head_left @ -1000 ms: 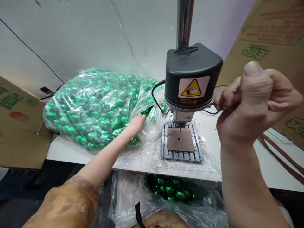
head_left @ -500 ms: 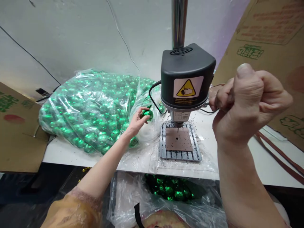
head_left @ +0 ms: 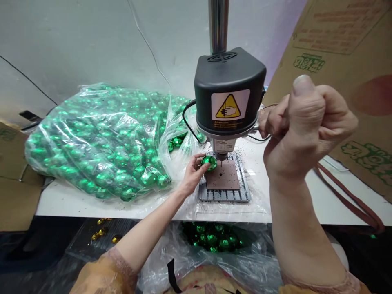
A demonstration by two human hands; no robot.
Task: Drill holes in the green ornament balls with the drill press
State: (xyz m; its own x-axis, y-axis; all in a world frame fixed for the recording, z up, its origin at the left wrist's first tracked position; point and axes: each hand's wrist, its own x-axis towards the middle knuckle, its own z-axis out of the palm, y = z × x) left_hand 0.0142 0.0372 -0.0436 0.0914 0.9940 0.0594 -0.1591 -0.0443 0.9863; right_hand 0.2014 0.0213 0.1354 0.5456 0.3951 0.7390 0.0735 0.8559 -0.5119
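Between the fingertips of my left hand (head_left: 193,176) is a shiny green faceted ball (head_left: 209,163). The ball is beside the bit of a small black drill press (head_left: 230,92), over the left part of a brown square board (head_left: 222,183) with a dark hole in it. That board lies on the slotted grey metal base (head_left: 245,196). My right hand (head_left: 309,126) is raised and closed at the press's right side, where a short metal lever (head_left: 253,130) runs into the fingers; its grip is hidden. Dark shavings are scattered around the base.
A large clear bag (head_left: 101,143) full of green balls stands on the left, its mouth toward the press. Below the table edge, another plastic bag (head_left: 153,261) holds more green balls. Cardboard boxes (head_left: 333,81) flank the table, and a brown strap (head_left: 346,196) lies at right.
My left hand has carried the green ball from the bag's mouth rightward to beside the drill bit. My right hand keeps its grip; the whole view has shifted slightly.
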